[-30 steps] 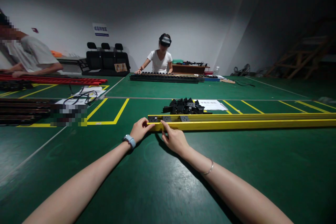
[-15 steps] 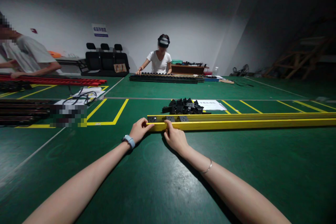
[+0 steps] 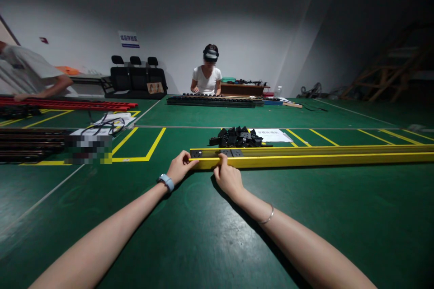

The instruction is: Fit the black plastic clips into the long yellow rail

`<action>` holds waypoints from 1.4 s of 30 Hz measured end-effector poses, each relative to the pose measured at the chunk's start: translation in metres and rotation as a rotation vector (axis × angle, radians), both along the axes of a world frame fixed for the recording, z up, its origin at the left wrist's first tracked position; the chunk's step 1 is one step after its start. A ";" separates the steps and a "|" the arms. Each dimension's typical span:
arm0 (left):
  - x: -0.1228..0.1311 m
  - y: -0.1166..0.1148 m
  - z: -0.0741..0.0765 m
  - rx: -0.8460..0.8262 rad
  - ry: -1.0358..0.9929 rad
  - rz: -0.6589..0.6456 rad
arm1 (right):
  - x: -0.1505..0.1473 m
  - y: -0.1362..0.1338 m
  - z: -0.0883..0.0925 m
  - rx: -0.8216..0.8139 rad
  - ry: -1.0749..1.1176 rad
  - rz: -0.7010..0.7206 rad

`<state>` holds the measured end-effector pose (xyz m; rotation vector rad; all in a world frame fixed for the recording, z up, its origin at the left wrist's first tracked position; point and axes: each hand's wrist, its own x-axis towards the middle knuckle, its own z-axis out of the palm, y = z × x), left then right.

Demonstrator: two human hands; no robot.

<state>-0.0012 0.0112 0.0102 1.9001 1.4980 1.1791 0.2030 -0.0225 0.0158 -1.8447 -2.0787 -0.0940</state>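
The green table [image 3: 210,239] bears a yellow channel [image 3: 305,161], heaped black parts [image 3: 236,137], papers [image 3: 276,135] and red rails [image 3: 81,104].

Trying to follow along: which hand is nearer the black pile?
Right. The right hand is at the yellow rail in front of the pile; the left hand is farther left, at the rail's end.

Left wrist: pale blue, watch-like band [image 3: 166,182], broad, rounded; finer detail too small to read. Right wrist: bangle [image 3: 270,215], slim, silver-coloured, ring-shaped. Left hand [image 3: 178,168] and right hand [image 3: 229,179]: bare. Both forearms [image 3: 111,221]: bare as far as visible.
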 end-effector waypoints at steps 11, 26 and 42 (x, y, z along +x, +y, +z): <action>0.001 0.001 0.000 0.032 -0.027 -0.054 | 0.002 0.000 0.000 0.003 0.015 0.103; 0.001 0.001 -0.001 0.039 0.025 -0.161 | 0.003 -0.001 0.002 -0.007 -0.083 0.285; 0.000 0.002 -0.001 0.048 0.076 -0.147 | 0.004 0.002 -0.001 0.015 -0.052 0.285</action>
